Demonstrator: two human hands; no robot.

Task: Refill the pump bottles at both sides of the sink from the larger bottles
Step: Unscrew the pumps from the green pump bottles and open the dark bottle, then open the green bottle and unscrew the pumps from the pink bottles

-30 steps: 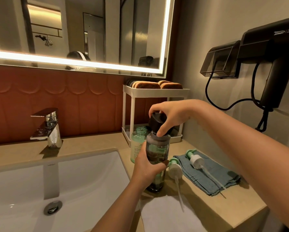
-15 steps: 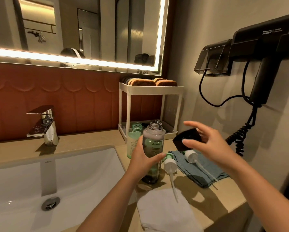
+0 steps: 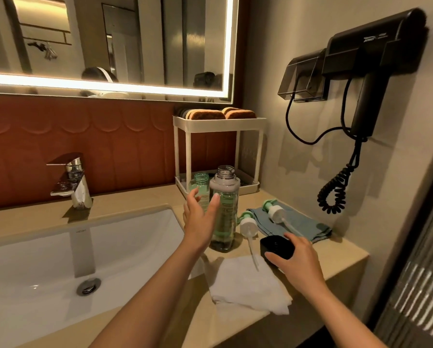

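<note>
I've unscrewed the black cap [image 3: 275,246]; my right hand [image 3: 297,259] grips it, right of the large bottle [image 3: 225,212]. My left hand [image 3: 200,219], fingers wide, let go. Pouring comes next.

We log a beige counter [image 3: 140,204] round the sink [image 3: 34,259]. Standing on it, right of the basin: rack [image 3: 218,121] at the back, small bottle [image 3: 200,184], and uncapped large bottle [image 3: 226,212] just in front. Cloth [image 3: 300,222] and towel [image 3: 245,285] lie flat, with a pump [image 3: 246,224] at the cloth's edge. Cap [image 3: 275,244]: contact unclear.
</note>
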